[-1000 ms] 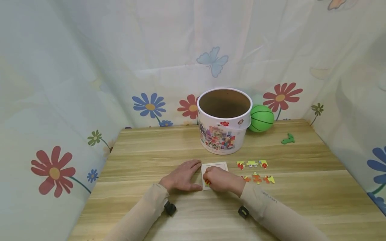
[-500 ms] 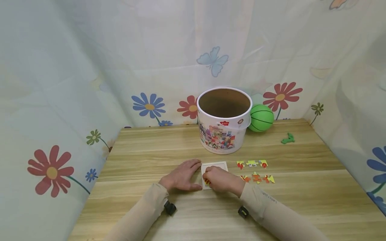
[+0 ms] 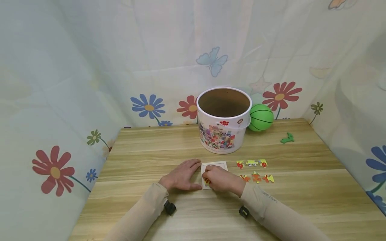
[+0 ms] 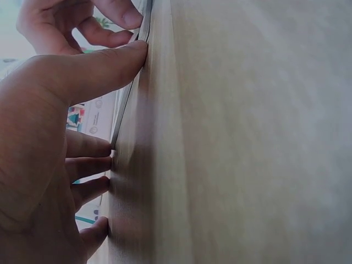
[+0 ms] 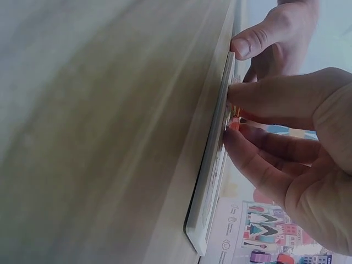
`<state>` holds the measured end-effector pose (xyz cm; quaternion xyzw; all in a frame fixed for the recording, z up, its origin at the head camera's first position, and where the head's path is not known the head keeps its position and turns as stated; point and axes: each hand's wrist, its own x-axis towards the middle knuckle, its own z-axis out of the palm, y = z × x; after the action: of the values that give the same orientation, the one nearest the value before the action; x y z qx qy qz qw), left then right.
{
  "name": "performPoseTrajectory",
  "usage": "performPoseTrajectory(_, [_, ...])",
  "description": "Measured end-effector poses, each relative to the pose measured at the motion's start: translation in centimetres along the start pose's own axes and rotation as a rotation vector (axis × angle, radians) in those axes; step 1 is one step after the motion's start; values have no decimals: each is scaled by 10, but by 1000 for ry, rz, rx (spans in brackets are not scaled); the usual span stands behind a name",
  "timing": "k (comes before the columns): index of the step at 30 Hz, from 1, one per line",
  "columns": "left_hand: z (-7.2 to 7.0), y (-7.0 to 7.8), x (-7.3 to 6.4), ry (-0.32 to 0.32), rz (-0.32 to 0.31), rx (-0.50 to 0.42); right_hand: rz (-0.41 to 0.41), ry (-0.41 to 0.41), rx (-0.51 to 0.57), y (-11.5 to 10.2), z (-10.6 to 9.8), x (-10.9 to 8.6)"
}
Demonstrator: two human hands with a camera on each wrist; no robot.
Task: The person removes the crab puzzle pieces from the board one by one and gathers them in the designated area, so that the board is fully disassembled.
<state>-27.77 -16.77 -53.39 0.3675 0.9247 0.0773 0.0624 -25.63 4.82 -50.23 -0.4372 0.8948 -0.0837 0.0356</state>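
A small white square puzzle tray point(image 3: 223, 164) lies flat on the wooden table. My left hand point(image 3: 182, 175) rests beside its left edge; the thumb point(image 4: 110, 69) and the fingertips touch the frame and the tabletop. Over the tray, my right hand point(image 3: 222, 179) pinches a small red-and-yellow puzzle piece point(image 5: 235, 123) between thumb and fingers, low against the tray surface. From above, the right hand covers much of the tray, and only a bit of yellow and red shows at its left. To the right lie several loose jigsaw pieces point(image 3: 256, 177) in two rows, yellow with red or orange.
Behind the tray stands a large white bucket point(image 3: 221, 134) with printed pictures and a handle. A green ball point(image 3: 261, 117) sits right of it, and a small green toy point(image 3: 287, 138) lies farther right. A flowered curtain point(image 3: 169, 67) surrounds the table point(image 3: 144, 150).
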Motion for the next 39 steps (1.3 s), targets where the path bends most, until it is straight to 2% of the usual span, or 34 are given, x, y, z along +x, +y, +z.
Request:
performPoseTrajectory(6, [0, 0, -1, 0, -5, 2, 25, -8, 10, 1, -1, -1])
performPoseTrajectory(18, [0, 2, -1, 17, -9, 4, 9, 4, 30, 4, -3, -3])
performPoseTrajectory(39, [2, 2, -2, 1, -24, -8, 11, -16, 145, 5, -9, -7])
